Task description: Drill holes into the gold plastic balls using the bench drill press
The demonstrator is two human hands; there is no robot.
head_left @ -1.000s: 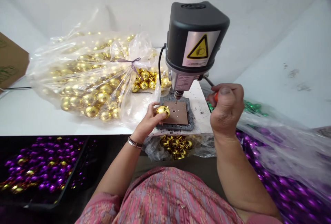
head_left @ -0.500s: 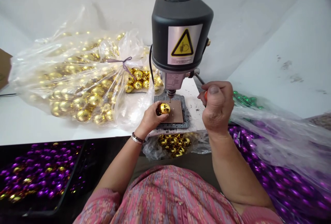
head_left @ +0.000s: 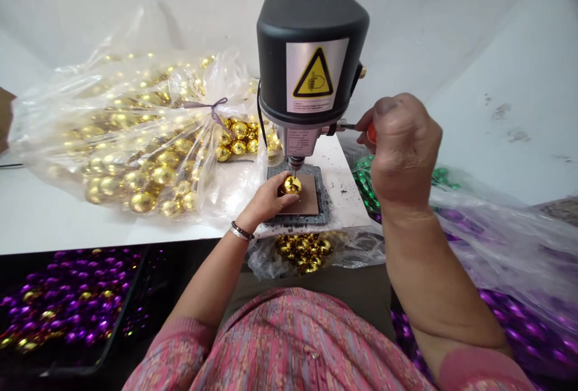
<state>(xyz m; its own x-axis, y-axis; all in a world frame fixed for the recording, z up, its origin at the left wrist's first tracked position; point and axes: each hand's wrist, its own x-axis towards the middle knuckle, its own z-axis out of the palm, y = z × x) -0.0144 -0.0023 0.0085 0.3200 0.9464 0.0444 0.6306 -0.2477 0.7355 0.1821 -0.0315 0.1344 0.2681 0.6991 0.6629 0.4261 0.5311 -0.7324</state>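
Your left hand (head_left: 272,199): fingers curled round gold ball (head_left: 293,185), over brown board (head_left: 309,197) at foot of drill press (head_left: 311,65). Ball sits under drill bit (head_left: 295,172); cannot tell if they touch. Your right hand (head_left: 401,153): fingers wrapped round red end of lever (head_left: 347,126), right of press. Left on desk (head_left: 40,222): tied clear bag (head_left: 213,117) of gold balls. Near left: purple balls (head_left: 76,294) in black bin (head_left: 109,343). Right, beyond desk edge: green balls (head_left: 365,181).
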